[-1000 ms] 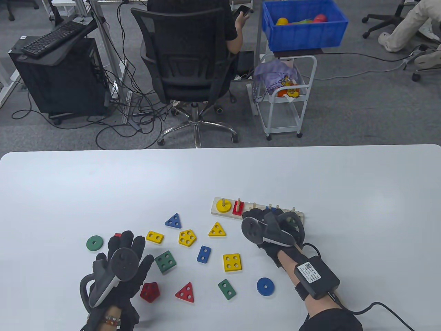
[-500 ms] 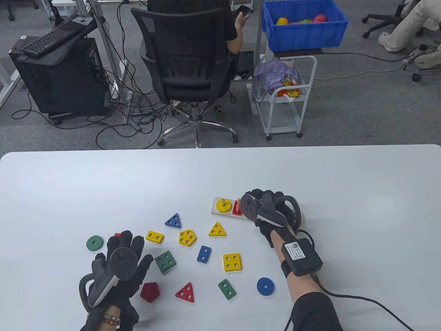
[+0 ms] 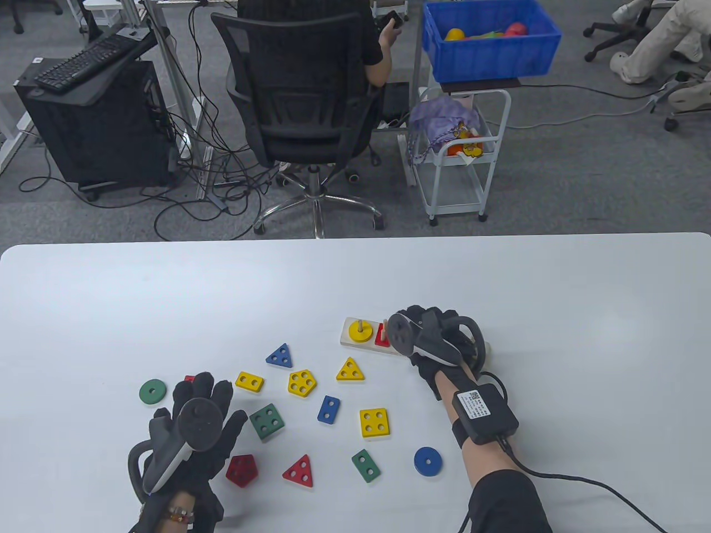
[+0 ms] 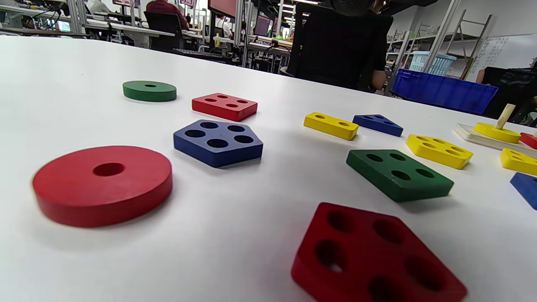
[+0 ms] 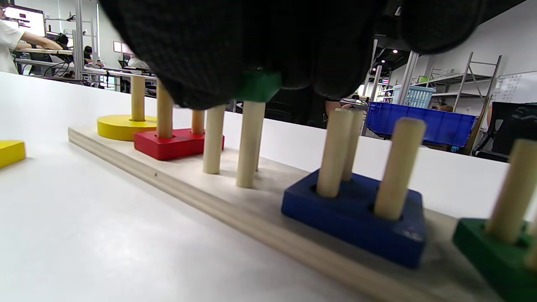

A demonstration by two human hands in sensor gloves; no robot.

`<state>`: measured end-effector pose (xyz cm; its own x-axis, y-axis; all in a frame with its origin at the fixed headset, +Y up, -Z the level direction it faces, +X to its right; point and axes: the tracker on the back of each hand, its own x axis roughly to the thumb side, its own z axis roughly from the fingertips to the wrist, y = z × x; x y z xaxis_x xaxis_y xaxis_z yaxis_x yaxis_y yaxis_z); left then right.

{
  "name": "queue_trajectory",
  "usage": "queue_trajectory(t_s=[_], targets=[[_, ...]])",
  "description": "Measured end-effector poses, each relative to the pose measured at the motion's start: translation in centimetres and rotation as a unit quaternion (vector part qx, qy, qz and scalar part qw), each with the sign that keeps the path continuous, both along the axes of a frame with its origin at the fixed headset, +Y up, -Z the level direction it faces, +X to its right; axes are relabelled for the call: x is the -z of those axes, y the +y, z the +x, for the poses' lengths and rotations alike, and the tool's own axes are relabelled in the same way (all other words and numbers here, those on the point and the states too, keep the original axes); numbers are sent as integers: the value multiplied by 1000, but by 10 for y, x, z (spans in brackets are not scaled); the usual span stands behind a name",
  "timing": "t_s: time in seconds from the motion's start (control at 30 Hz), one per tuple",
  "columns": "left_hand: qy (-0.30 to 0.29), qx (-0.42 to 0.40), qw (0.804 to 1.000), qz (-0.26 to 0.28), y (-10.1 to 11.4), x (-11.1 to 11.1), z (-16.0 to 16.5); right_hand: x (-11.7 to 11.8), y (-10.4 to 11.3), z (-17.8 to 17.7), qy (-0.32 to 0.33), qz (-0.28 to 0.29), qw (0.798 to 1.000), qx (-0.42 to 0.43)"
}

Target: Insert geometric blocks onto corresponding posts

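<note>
Grey carpet floor (image 3: 583,183); black office chair (image 3: 303,105); white trolley (image 3: 455,161); blue bin (image 3: 489,39).

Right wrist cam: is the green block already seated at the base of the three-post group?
No: the green block sits at the post tops under the right hand, well above the wooden peg board.

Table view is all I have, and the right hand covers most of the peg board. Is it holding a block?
Observer: Yes. In the right wrist view the right hand holds a green block right at the tops of bare posts, not seated on the board.
Operator: What is seated past those posts?
Observer: A blue block, then a second green block.
Operator: Anything hidden under the left hand?
Observer: The left wrist view shows a red disc and a blue pentagon lying flat.
</note>
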<state>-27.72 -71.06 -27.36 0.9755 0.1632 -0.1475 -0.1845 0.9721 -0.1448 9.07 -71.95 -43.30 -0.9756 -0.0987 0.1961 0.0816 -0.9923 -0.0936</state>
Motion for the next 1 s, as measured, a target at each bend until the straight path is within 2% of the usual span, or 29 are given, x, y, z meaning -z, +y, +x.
queue_trajectory(t_s=[0.2,0.37,0.7,0.83,1.0], targets=[[1,0,1000,-2,0,0,0,-5,-4,3,2,-14,1000,-6],[0,-2,1000,0,0,1,-1,-29,-2,11,29,-17,999,-3],[-6,0,1000,5,-1,0,1,-116,0,37,86,-69,994,27],[-8,3,1000,7,-1,0,2,-154,-15,37,116,-111,986,46],[-10,9,1000,5,-3,-1,3,-174,-30,24,156,-185,970,12]])
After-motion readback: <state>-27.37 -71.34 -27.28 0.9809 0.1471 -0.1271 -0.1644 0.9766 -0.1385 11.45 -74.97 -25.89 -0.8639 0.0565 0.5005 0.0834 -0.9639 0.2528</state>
